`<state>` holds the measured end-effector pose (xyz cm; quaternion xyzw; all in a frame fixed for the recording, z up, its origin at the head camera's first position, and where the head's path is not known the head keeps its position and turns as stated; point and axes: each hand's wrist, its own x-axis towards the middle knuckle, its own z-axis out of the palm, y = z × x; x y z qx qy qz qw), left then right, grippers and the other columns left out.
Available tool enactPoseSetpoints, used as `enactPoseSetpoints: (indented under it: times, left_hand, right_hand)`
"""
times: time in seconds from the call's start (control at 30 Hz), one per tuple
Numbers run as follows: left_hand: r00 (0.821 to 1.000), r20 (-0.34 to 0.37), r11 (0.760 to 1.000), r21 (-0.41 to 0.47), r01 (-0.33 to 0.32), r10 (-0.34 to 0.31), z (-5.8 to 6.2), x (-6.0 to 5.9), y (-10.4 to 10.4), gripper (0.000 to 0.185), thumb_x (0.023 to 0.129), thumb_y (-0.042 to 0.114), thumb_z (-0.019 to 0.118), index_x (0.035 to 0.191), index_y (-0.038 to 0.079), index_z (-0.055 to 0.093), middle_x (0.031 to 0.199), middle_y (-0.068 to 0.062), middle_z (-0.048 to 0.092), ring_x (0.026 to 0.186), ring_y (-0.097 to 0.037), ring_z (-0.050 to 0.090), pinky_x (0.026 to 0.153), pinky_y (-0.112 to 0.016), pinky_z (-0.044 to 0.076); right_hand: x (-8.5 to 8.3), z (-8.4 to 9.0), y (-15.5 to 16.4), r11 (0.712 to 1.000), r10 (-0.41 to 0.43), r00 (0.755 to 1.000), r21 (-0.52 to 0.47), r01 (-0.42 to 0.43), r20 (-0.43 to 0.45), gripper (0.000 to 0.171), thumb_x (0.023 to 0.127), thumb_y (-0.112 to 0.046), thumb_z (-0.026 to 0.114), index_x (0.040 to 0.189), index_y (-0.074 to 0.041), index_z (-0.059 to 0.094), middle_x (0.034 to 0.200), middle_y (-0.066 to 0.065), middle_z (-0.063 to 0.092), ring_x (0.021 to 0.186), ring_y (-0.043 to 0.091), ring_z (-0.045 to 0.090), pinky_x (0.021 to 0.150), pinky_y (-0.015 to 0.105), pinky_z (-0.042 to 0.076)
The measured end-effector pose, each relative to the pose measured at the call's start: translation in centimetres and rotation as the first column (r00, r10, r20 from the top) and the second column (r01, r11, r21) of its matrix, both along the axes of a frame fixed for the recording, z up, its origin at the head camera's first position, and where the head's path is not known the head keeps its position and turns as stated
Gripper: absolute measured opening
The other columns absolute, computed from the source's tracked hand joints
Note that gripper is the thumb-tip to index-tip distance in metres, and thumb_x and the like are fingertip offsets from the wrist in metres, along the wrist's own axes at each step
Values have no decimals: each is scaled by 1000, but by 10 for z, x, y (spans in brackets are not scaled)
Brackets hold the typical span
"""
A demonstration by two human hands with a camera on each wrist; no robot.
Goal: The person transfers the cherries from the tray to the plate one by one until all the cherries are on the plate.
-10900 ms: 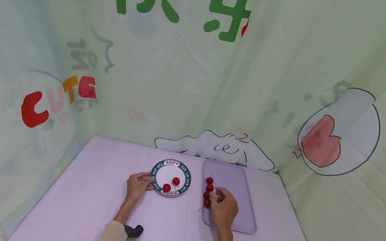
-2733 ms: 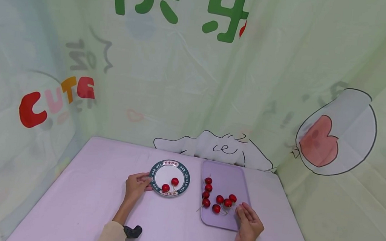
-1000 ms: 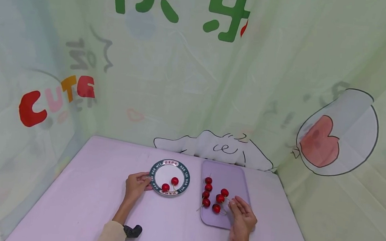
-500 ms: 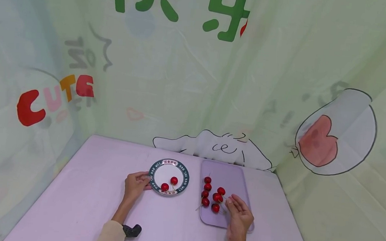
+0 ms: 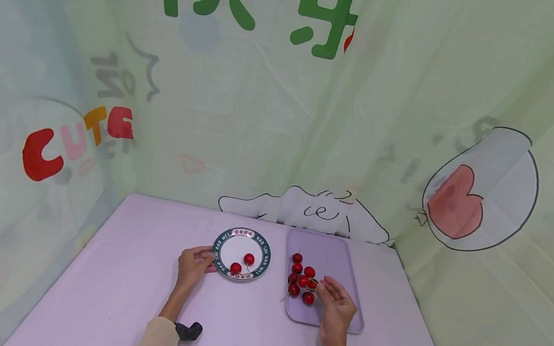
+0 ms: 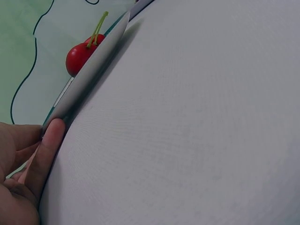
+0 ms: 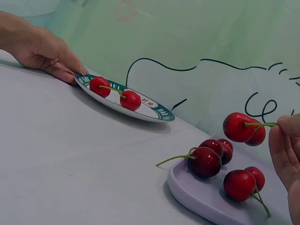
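Now the right hand (image 7: 286, 150) pinches a cherry (image 7: 237, 127) by its stem above the tray (image 5: 343, 265); left hand (image 5: 191, 264) grips the plate (image 5: 264, 253).

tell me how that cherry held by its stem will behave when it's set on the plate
The cherry hangs from a thin stem pinched by the right hand, so it seems light. Being round and glossy, it may roll on the shallow plate.

pale purple table (image 5: 121, 285), round white plate with dark green rim (image 5: 265, 252) near middle, flat purple tray (image 5: 336, 256) just right of it, small black object (image 5: 188, 331) at front edge
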<state>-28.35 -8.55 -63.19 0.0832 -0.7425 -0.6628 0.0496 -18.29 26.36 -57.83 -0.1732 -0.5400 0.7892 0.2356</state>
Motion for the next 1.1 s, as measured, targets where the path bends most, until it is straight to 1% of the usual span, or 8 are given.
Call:
enactPoseSetpoints:
  times: [0.2,0.3,0.5,0.63,0.73,0.9,1.1]
  left_hand:
    - [1000,-19,1000,-12,1,-1,2,2,1,29,102,1,72,130,-7,74,91,-20,79,66,-15,78,63,-24,68]
    - [1000,-14,1000,-18,-3,3,5,3,2,30,103,1,72,131,-7,74,92,-21,79,67,-16,78,63,-24,68]
    - [1000,-8,1000,-25,-1,1,8,6,1,30,104,2,71,133,-7,73,96,-23,79,71,-19,79,64,-23,68]
    - [1000,-8,1000,-26,3,-3,8,7,1,30,104,3,71,133,-7,73,96,-23,79,70,-18,79,64,-23,68]
    - [1000,3,1000,-19,1,-1,8,7,2,30,104,3,71,133,-6,73,97,-23,79,69,-15,78,64,-22,67]
    - [1000,3,1000,-13,-1,1,8,6,2,31,104,4,71,133,-5,73,97,-22,80,68,-13,78,65,-22,68]
    - [1000,1,1000,-12,-1,1,5,4,1,30,103,2,72,132,-6,73,94,-21,80,67,-13,77,63,-23,68]
  right_hand:
    - [-3,2,-6,1000,11,999,13,-10,-36,28,92,15,77,120,13,75,91,-1,81,79,9,77,77,20,69]
    - [-4,2,-8,1000,27,998,15,-26,-60,26,92,14,77,118,12,76,91,0,82,79,10,77,77,20,69]
    - [-9,-3,-11,998,62,995,28,-60,-80,25,91,14,78,116,11,77,89,0,81,77,10,77,76,23,70]
    - [-12,-5,-15,997,66,996,36,-64,-57,25,90,14,80,114,8,79,89,-2,81,79,9,77,78,23,70]
    - [-12,-1,-20,996,73,996,52,-70,-43,26,90,15,79,115,7,78,89,-3,81,79,9,77,78,23,70]
    - [-11,4,-27,994,90,995,64,-88,-40,29,90,15,79,119,13,75,89,-2,81,78,9,78,77,23,70]
    - [-11,-1,-31,992,100,995,74,-100,2,37,92,9,81,127,17,70,92,-4,80,80,8,76,79,19,68]
